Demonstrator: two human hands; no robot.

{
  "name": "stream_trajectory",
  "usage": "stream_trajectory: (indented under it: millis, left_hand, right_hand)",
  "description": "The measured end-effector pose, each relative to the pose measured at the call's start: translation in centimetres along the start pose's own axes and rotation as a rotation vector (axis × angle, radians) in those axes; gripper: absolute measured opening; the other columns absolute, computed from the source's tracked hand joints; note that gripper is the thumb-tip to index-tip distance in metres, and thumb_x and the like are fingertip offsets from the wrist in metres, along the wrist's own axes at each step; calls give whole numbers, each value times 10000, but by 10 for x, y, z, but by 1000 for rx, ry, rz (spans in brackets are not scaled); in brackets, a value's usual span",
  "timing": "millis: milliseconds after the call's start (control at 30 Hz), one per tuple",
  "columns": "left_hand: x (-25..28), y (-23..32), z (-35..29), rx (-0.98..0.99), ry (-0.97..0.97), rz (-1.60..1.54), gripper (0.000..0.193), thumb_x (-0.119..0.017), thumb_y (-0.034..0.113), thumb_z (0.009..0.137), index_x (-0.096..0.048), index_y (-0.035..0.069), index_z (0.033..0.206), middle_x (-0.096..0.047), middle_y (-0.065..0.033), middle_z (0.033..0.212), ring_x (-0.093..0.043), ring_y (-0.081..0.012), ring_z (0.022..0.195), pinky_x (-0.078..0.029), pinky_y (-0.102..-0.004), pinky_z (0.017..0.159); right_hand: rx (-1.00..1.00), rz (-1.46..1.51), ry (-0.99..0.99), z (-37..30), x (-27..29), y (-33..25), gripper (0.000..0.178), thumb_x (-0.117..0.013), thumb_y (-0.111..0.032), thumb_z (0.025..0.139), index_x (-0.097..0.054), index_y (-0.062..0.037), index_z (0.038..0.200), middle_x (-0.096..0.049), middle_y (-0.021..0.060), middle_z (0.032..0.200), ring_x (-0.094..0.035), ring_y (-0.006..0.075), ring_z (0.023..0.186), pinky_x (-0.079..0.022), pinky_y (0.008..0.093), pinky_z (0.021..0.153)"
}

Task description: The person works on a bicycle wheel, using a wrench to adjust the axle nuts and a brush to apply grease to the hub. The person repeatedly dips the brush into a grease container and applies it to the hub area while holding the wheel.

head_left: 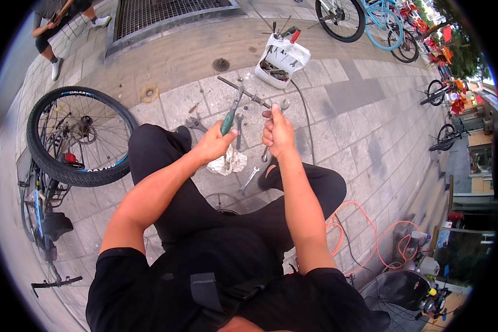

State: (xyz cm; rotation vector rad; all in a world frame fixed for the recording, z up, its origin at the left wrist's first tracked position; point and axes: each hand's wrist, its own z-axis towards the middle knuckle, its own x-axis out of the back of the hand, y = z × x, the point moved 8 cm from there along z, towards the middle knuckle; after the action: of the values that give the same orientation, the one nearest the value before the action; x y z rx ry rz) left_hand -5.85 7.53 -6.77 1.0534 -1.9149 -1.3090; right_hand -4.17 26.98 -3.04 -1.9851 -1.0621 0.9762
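Observation:
My left hand (pixel 214 145) is closed round a green-handled tool (pixel 227 123) with a narrow metal end, whose exact kind I cannot make out. Its tip reaches up near a long metal rod (pixel 242 92) with nut-like collars on it, like a wheel axle. In my right hand (pixel 279 131) the near end of that rod is gripped, thumb on top. Below my left hand lies a crumpled white rag (pixel 228 161). An adjustable wrench (pixel 196 125) and a spanner (pixel 239 130) lie on the paving, and a combination wrench (pixel 250 178) rests between my legs.
A white toolbox (pixel 282 61) stands open ahead, full of tools. At left a bicycle wheel (pixel 86 135) lies by a downed bicycle (pixel 44 216). An orange hose (pixel 371 221) coils at right. Another person (pixel 58 25) sits far left; parked bicycles (pixel 384 25) stand far right.

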Motion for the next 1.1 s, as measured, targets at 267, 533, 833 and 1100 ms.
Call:
stream_trajectory:
  millis: [267,533,833,1100]
  left_hand:
    - [-7,-1,-2,-11,1,-6,389,-627,340,987,-574,-14,1139,-604,-69,836,-582,-156,734,-501,-357,721]
    - [1,-36,-5,242,-200,304,311,-594,308,1015,-639,4,1054,-675,-67,943,-668,-177,803,-546,-358,691]
    - [12,-87,-18,578,-296,87,339,-592,309,1020,-648,-25,1036,-723,-140,989,-736,-248,791,-581,-381,659]
    - [-25,-163,-11,332,-603,1121,448,-584,342,894,-712,-66,1024,-728,-254,1037,-723,-379,964,-553,-456,848]
  right_hand:
    - [32,-29,-46,14,10,-6,350,-623,-376,1004,-565,-33,967,-391,-37,641,-313,54,430,-236,237,361]
    - [448,-949,201,38,55,-35,448,-626,-375,954,-608,24,752,-625,195,706,-614,310,661,-465,446,660]
    - [293,-823,219,56,115,-29,391,-621,-341,972,-633,26,838,-614,115,701,-568,207,688,-459,407,663]
    - [189,-379,5,39,83,-47,212,-646,-254,999,-585,-80,895,-536,-16,708,-397,44,525,-293,245,451]
